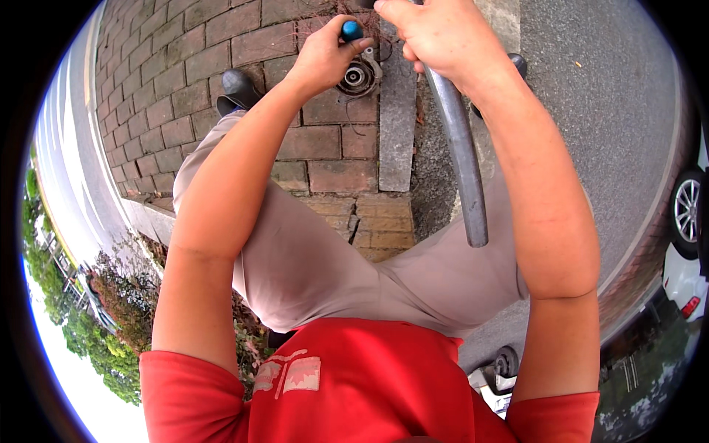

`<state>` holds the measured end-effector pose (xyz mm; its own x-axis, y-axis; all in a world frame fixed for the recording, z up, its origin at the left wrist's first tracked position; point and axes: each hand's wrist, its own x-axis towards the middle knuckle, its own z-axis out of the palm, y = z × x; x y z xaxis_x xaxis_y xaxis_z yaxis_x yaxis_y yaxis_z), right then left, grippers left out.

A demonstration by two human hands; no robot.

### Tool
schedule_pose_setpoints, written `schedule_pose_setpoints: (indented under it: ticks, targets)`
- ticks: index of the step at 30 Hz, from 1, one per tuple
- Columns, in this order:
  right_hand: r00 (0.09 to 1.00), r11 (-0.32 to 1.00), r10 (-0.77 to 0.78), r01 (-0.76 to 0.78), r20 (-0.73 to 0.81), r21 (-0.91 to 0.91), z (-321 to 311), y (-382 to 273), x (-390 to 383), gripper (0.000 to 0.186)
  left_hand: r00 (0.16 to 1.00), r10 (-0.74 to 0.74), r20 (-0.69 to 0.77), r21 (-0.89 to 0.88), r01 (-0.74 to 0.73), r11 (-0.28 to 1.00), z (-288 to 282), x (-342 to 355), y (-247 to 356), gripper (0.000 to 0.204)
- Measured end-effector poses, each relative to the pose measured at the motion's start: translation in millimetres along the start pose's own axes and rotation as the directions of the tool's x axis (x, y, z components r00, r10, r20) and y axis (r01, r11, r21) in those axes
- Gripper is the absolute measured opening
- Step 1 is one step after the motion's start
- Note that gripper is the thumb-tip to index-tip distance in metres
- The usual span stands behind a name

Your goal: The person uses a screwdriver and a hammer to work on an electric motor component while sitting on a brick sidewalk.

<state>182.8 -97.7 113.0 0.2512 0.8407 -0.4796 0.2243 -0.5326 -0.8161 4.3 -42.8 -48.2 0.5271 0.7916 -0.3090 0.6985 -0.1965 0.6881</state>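
Note:
Near the top centre, my left hand [329, 55] grips a short blue cylindrical thing [351, 31], held upright above a round metal part [355, 75] on the brick paving. My right hand [436, 37] is closed on a long grey metal bar [461, 173], which slants down toward my lap. The bar's upper end is at the top edge, where a dark piece partly shows by my thumb. Some thin reddish strands lie around the metal part.
I sit with legs apart over brick paving [340, 176] beside a grey kerb strip [396, 136] and asphalt [591, 118]. A parked white car [679, 280] stands at the right. A road [70, 184] and bushes [129, 295] are at the left.

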Motion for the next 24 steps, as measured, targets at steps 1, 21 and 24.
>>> schedule_pose_setpoints:
  ticks: [1,21,24]
  targets:
    - [0.996,0.996,-0.082,0.081,-0.019,-0.025,1.1,8.6,4.2,0.023,1.0,-0.001,-0.005,0.008,0.001,1.0,-0.5,0.4,2.3,0.043]
    - [0.969,0.927,-0.226,0.245,0.099,-0.285,14.7,36.2,14.4,0.032,0.999,0.032,0.044,0.031,-0.033,0.999,4.5,9.1,0.3,0.041]
    - [0.915,0.895,-0.402,0.401,0.04,-0.193,19.6,33.9,7.1,0.034,0.997,0.071,0.013,0.015,-0.071,0.997,5.3,7.7,-13.2,0.037]
